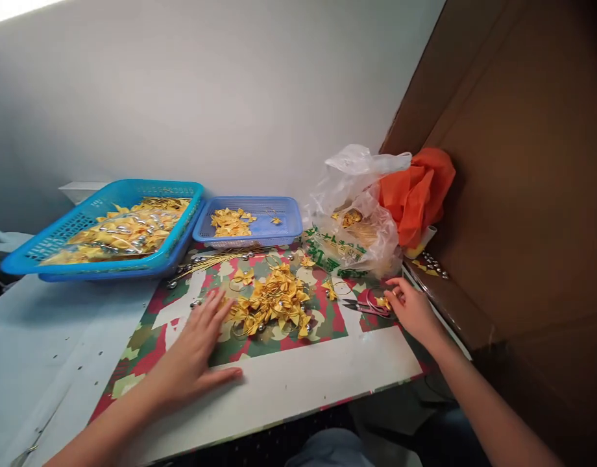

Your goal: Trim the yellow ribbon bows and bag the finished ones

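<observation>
My left hand (196, 344) lies with its fingers spread at the left edge of a pile of gold ribbon bows (279, 301) with thin wire loops and silver bells. Its fingertips reach the outermost bows, and the thumb points toward the pile's near side. On the right, my right hand (413, 311) is pinched at a single gold ribbon bow (383, 302), partly hidden by the fingers. Just left of those fingers lie small scissors with pink handles (371, 309), blades pointing left. Another looped bow (331, 289) sits between the scissors and the pile.
At the back left, a blue basket (30, 254) carries bagged bows and bells. A smaller blue basket (274, 228) beside it holds loose bows. A clear plastic bag (361, 227) and orange cloth (418, 191) stand at the back right, against a brown cardboard wall (532, 194).
</observation>
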`<action>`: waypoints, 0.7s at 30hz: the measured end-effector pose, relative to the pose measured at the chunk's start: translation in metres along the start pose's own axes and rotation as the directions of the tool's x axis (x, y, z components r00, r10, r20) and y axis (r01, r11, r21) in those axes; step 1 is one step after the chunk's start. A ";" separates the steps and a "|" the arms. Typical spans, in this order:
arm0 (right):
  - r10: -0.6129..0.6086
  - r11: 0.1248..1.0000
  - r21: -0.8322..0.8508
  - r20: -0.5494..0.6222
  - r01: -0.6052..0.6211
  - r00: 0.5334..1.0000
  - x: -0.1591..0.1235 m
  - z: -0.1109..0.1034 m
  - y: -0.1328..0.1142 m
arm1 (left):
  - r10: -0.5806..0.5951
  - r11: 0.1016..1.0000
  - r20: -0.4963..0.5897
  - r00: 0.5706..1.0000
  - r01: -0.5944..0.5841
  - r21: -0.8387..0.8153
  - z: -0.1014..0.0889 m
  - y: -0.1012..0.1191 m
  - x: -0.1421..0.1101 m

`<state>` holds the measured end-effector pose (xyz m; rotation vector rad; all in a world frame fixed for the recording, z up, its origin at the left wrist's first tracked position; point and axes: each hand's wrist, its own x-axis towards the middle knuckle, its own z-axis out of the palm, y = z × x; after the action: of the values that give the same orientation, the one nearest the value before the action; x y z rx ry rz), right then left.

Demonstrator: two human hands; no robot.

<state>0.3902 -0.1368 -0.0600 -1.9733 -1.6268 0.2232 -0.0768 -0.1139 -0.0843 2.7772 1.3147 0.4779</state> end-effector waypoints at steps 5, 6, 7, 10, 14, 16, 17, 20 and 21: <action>-0.120 0.975 0.163 -0.171 0.149 0.978 0.015 -0.013 -0.062 | -0.040 0.999 0.085 0.996 0.042 -0.019 0.014 0.029 0.051; -0.162 0.964 0.189 -0.151 0.189 0.975 0.016 -0.015 -0.078 | -0.050 0.998 0.089 0.995 0.052 -0.022 0.019 0.030 0.061; -0.196 0.950 0.222 -0.117 0.218 0.974 0.018 -0.015 -0.094 | -0.069 0.997 0.083 0.994 0.070 -0.017 0.023 0.029 0.070; -0.324 0.903 0.335 0.117 0.270 0.939 0.018 0.000 -0.129 | -0.136 0.991 0.024 0.990 0.137 -0.009 0.030 0.020 0.090; -0.444 0.859 0.389 0.245 0.332 0.862 0.020 0.026 -0.146 | -0.113 0.991 0.044 0.993 0.116 -0.072 0.014 0.010 0.090; -0.467 0.838 0.429 0.243 0.337 0.850 0.021 0.031 -0.148 | -0.021 0.987 0.041 0.999 0.027 -0.158 -0.002 0.013 0.084; -0.473 0.823 0.466 0.243 0.325 0.847 0.021 0.032 -0.150 | 0.022 0.975 0.011 1.000 -0.019 -0.220 -0.009 0.017 0.083; -0.510 0.735 0.628 0.265 0.255 0.818 0.023 0.035 -0.160 | 0.041 0.890 -0.094 0.995 -0.079 -0.448 -0.024 0.039 0.083; -0.529 0.693 0.684 0.268 0.228 0.805 0.024 0.037 -0.166 | -0.014 0.843 -0.070 0.997 -0.026 -0.538 -0.027 0.048 0.086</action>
<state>0.2382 -0.0858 0.0010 -1.0641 -1.8840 0.9806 0.0025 -0.0824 -0.0291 2.3082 0.9802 0.8107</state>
